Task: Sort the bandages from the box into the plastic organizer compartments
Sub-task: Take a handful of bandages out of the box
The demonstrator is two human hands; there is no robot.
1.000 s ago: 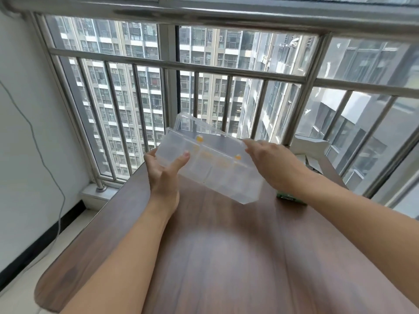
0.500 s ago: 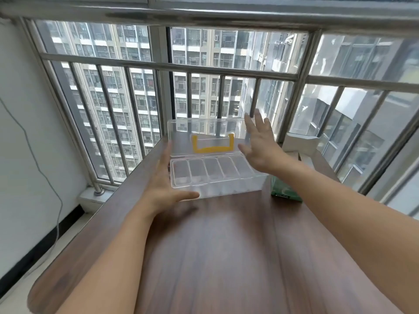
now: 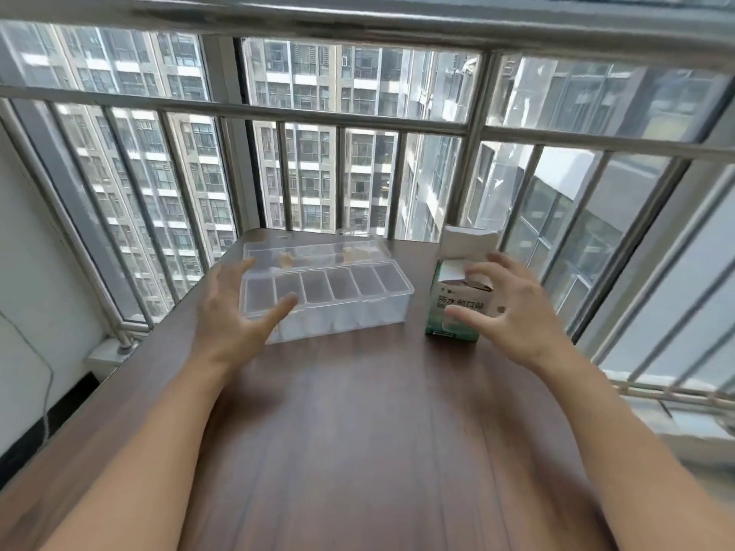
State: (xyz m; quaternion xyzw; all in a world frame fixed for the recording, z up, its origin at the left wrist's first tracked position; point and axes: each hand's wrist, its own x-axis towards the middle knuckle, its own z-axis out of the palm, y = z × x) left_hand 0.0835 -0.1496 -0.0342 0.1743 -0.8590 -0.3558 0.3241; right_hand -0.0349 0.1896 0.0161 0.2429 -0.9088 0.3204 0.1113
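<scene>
- bandage box (image 3: 457, 308): it stands upright on the wooden table (image 3: 358, 431), over on your right, with its green and white front toward you and its white top flaps open. you cannot see any bandages from here.
- your right hand (image 3: 513, 308) is at the box with its fingers spread and lightly bent. the fingertips are around the open top and the thumb lies across the printed front. the picture is too blurred to say whether you are touching the card yet.
- the clear plastic organizer (image 3: 330, 296) lies flat on the table to the left of the box, near it but apart from it. its lid (image 3: 314, 250) is thrown back toward the window.
- a row of six compartments runs across the organizer, side by side. each looks bare inside, though the clear plastic makes that hard to judge.
- there are yellowish shapes in the lid area, too smeared to make out.
- your left hand (image 3: 234, 312) is spread wide at the organizer's near left corner, fingers straight and apart. the thumb reaches across in front of the leftmost compartments. it holds nothing, and you cannot tell whether it touches the plastic.
- beyond the table's far edge are metal window bars (image 3: 469, 153), with tall apartment blocks outside.
</scene>
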